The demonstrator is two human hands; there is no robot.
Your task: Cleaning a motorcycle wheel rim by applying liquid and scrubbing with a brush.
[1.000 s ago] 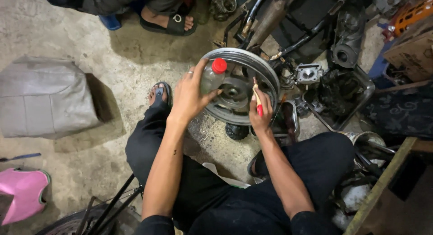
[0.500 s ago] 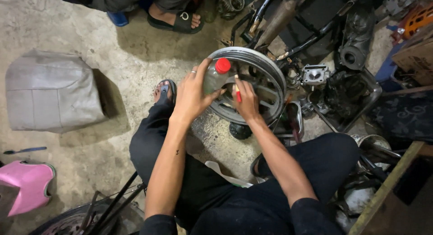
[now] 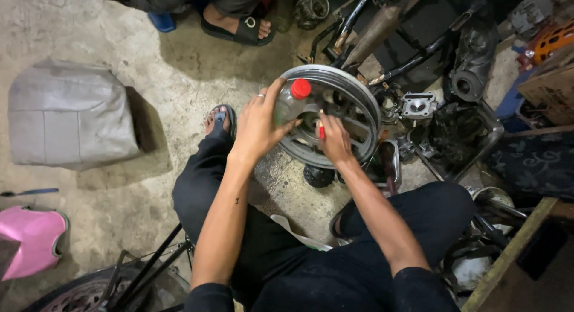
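Observation:
A grey metal wheel rim lies flat on the concrete floor in front of my knees. My left hand grips a clear plastic bottle with a red cap over the rim's near-left side. My right hand holds a small red-handled tool upright over the rim's hub. Both forearms reach out over my black trousers. What the tool's tip touches is hidden by my fingers.
Motorcycle engine parts and frame tubes crowd the floor behind and right of the rim. A grey seat cushion lies left, a pink panel at lower left. Another person's sandalled foot is at the top. A wooden plank runs lower right.
My right hand with the red tool has moved left from the rim's right side to its hub. My left hand has stayed on the bottle.

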